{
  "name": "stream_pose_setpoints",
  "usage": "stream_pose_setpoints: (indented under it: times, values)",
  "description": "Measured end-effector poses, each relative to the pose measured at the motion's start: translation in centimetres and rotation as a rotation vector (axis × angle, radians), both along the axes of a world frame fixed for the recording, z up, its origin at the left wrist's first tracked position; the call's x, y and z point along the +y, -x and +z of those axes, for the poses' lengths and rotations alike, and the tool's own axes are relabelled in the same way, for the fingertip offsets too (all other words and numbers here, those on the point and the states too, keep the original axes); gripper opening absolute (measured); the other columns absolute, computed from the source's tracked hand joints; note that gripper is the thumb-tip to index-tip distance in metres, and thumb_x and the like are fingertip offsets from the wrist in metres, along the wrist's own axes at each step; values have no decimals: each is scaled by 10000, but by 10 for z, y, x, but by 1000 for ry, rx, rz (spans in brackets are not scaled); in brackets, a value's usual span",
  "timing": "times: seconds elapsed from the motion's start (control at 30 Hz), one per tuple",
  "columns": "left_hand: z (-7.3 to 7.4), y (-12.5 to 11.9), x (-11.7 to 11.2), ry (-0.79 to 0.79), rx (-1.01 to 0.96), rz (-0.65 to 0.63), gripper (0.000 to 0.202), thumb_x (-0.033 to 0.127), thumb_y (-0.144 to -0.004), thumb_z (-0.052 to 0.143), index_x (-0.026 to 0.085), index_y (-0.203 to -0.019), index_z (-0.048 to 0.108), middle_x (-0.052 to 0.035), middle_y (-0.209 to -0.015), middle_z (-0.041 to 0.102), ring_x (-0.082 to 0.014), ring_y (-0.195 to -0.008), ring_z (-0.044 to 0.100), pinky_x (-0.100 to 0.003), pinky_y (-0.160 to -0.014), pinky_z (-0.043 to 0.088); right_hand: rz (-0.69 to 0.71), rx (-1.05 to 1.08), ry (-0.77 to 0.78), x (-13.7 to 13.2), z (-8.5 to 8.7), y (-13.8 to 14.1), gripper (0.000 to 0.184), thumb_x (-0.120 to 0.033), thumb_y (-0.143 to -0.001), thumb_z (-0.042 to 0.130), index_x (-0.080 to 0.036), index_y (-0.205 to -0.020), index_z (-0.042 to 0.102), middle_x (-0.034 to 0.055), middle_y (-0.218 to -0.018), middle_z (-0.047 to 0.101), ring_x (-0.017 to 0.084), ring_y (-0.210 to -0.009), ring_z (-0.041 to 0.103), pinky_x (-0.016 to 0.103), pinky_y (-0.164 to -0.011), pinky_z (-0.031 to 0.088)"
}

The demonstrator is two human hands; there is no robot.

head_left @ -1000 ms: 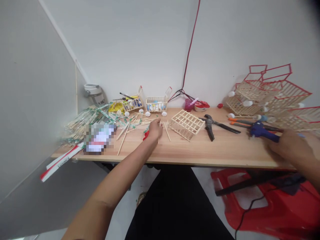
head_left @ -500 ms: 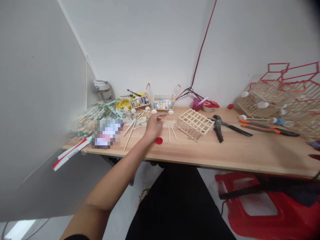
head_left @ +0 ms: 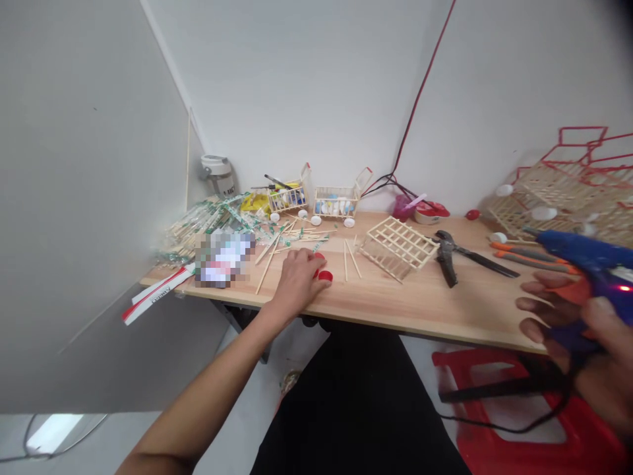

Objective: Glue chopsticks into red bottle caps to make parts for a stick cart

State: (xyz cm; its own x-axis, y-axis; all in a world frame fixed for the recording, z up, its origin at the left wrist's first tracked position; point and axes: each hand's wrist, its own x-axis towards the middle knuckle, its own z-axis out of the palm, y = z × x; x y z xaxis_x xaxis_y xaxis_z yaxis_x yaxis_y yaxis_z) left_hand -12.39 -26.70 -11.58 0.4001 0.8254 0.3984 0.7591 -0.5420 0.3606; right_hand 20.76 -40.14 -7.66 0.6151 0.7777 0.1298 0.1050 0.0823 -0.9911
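My left hand is low over the front of the table, its fingers bent around two small red caps. One red cap lies by the thumb; the other red cap shows at the fingertips, partly hidden. My right hand, blurred, grips a blue glue gun with a lit red light, its nozzle pointing left. Between the hands an open frame of glued wooden sticks rests tilted on the table. Two loose sticks lie beside it.
Two small stick carts with white wheels stand at the back. Pliers and orange-handled cutters lie right, before stacked carts. Bundled sticks and a phone are left; a red stool stands below.
My left hand has drawn back toward the table's front edge, onto the red caps; a second cap now shows. My right hand has come into view from the right with the glue gun.
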Motion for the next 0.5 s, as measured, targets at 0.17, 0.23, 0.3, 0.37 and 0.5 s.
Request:
stream_pose_setpoints:
  times: [0.17,0.23,0.3,0.37,0.5]
  values:
    - [-8,-3,1,-19,58,25,155,316,-810,664,204,-907,710,-88,-1106,571,-267,-1060,451,-422,-900,398,141,233,7,2,4,45,461,-539,-548,819,-251,-893,715,124,-1053,644,211,-724,604,292,-446,460]
    - [-10,-3,1,-61,58,18,135,301,-846,621,190,-855,698,-85,-1136,576,-270,-1083,449,-425,-898,392,205,215,5,4,-3,55,437,-521,-604,793,-231,-920,712,113,-1031,648,190,-687,592,279,-440,455]
    - [-11,-2,0,-92,52,7,147,304,-867,598,194,-844,693,-79,-1152,584,-279,-1101,449,-436,-900,386,264,188,8,7,-11,64,413,-505,-661,762,-227,-962,707,96,-1013,649,149,-617,561,263,-430,443]
    - [-10,-1,-1,-93,15,-3,156,314,-879,585,204,-860,694,-79,-1109,605,-278,-1077,473,-440,-891,391,321,174,5,10,-17,71,389,-487,-702,738,-226,-989,703,85,-1006,646,131,-603,544,253,-436,442]
    - [-2,2,-10,43,-345,-30,176,264,-926,491,192,-979,643,-73,-971,638,-200,-889,584,-365,-812,454,355,182,-17,16,-17,82,374,-485,-709,738,-219,-970,700,82,-1015,634,162,-722,566,244,-471,465]
